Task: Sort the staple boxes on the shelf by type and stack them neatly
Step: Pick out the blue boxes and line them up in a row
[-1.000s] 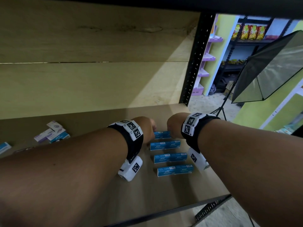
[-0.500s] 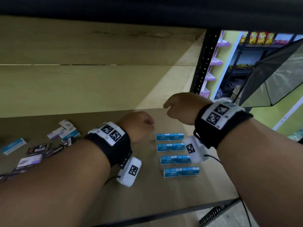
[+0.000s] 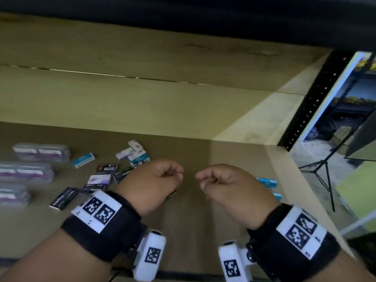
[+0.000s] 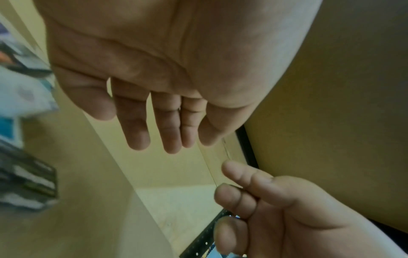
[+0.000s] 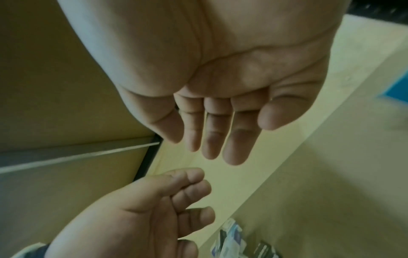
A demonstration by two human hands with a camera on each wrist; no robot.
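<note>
Both hands hover side by side above the wooden shelf (image 3: 193,231), holding nothing. My left hand (image 3: 162,177) and right hand (image 3: 211,181) have loosely curled fingers; the wrist views show the left hand's fingers (image 4: 137,129) and the right hand's fingers (image 5: 236,146) relaxed and bare. Left of the left hand lies a mixed pile: white-purple boxes (image 3: 132,152), black boxes (image 3: 106,167) and one blue box (image 3: 83,159). Blue boxes (image 3: 267,182) peek out from behind the right hand, mostly hidden.
Clear plastic packs with purple labels (image 3: 40,152) stand stacked at the shelf's far left. The wooden back wall (image 3: 142,102) rises behind. A black perforated upright (image 3: 313,106) bounds the shelf on the right, with a light stand (image 3: 325,174) beyond it.
Both hands drew back from the row of blue boxes, rose, and came together in the middle. The view swung left, bringing the mixed pile and the clear packs into sight.
</note>
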